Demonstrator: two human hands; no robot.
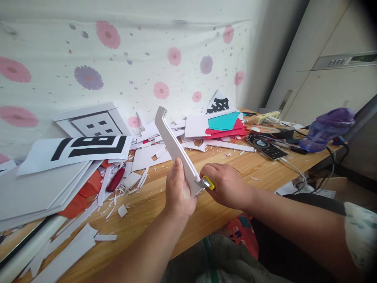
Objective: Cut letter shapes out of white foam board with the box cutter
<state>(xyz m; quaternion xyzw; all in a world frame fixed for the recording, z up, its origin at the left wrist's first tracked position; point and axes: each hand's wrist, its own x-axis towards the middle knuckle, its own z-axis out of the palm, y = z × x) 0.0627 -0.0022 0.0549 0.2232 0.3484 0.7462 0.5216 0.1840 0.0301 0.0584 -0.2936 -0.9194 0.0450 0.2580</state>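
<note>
A long white foam board piece (176,147), bent near its top end, stands tilted up in my left hand (179,192), whose thumb lies along its left face. My right hand (225,184) is closed around a yellow utility knife (208,182). The knife's metal end meets the lower right edge of the white piece. Both hands are above the wooden table (156,192), close to each other. The fingers of my left hand behind the piece are mostly hidden.
White boards and a sheet with black shapes (91,149) lie at the left, near a dark red tool (115,180) and scraps. Red and teal sheets (225,121) sit behind. At the right are a phone (263,146) and a purple bottle (324,129).
</note>
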